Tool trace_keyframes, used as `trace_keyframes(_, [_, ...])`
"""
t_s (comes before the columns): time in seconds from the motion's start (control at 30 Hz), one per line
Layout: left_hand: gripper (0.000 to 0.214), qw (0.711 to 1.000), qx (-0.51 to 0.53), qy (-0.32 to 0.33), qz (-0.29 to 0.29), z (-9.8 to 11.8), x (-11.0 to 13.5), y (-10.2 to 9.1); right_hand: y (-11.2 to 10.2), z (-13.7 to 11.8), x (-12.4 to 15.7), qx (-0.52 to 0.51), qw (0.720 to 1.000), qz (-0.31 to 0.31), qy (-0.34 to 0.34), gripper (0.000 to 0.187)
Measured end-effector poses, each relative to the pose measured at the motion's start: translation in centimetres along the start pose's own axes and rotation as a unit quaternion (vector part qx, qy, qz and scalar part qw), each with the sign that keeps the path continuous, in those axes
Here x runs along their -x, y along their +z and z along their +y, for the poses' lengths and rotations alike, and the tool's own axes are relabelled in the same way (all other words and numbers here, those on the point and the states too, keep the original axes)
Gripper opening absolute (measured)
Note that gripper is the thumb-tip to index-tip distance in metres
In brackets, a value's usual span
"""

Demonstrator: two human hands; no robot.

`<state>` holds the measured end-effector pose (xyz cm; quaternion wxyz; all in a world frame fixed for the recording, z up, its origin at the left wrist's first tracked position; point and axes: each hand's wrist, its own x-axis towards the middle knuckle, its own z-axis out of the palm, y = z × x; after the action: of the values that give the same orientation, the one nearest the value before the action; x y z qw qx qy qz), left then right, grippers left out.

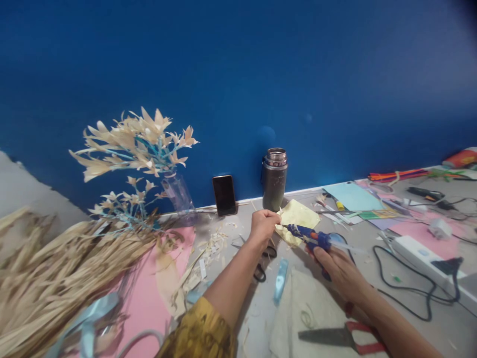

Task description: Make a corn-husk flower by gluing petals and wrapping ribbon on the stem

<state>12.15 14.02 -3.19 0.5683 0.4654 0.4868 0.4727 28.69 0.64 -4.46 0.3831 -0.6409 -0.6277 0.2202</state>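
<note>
My right hand (337, 268) is wrapped round a blue hot glue gun (309, 235), with a clear glue stick jutting from its back end. The nozzle points left, close to the fingertips of my left hand (264, 226). Those fingers are pinched together on something small and pale that I cannot make out. Behind and below the nozzle lies a crumpled pale yellow sheet (300, 215). Dark-handled scissors (269, 252) lie partly hidden beneath my left wrist. A light blue utility knife (280, 281) rests nearer to me, between my forearms.
Red-handled scissors (350, 338) lie on a folded cloth (290, 318). A steel flask (275, 184) and a phone (224, 195) stand by the blue wall. Husk flowers (145, 144) in a clear bottle and dried husks (67, 278) fill the left. A power strip (421, 253) with cords lies right.
</note>
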Motion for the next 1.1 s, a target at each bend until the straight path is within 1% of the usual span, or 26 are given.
trace_keyframes(0.2, [0.008, 1.000, 0.003, -0.008, 0.004, 0.1, -0.1, -0.1, 0.0, 0.1, 0.0, -0.007, 1.000, 0.006, 0.007, 0.054])
trace_keyframes(0.37, [0.006, 1.000, 0.003, -0.014, 0.003, 0.3, 0.0, -0.1, 0.0, -0.1, 0.0, -0.009, 1.000, 0.002, -0.005, 0.052])
trace_keyframes(0.53, [0.009, 1.000, 0.003, -0.020, 0.003, 0.4, 0.0, -0.1, 0.0, -0.2, 0.1, -0.001, 1.000, 0.009, 0.012, 0.054])
trace_keyframes(0.63, [0.007, 1.000, 0.007, -0.025, -0.003, 0.6, 0.2, -0.1, 0.1, -0.1, 0.2, 0.005, 1.000, -0.015, -0.004, 0.054])
trace_keyframes(0.77, [0.005, 0.999, 0.023, -0.032, -0.013, 1.3, 0.3, -0.2, 0.3, 0.4, 0.1, 0.048, 0.998, -0.048, -0.017, 0.052])
trace_keyframes(0.9, [0.010, 0.998, 0.046, -0.030, -0.037, 2.2, 0.6, -0.2, 0.5, 0.5, -0.2, 0.122, 0.990, -0.059, -0.028, 0.035])
trace_keyframes(1.0, [0.017, 0.995, 0.068, -0.022, -0.067, 3.0, 1.1, 0.0, 0.3, 0.4, -0.3, 0.201, 0.977, -0.065, -0.035, 0.025])
trace_keyframes(1.07, [0.022, 0.991, 0.083, -0.022, -0.099, 3.6, 1.7, 0.1, -0.1, 0.3, -0.3, 0.219, 0.970, -0.078, -0.069, 0.023])
trace_keyframes(1.1, [0.025, 0.988, 0.090, -0.026, -0.119, 4.0, 2.0, 0.2, -0.4, 0.2, -0.2, 0.216, 0.969, -0.079, -0.095, 0.026])
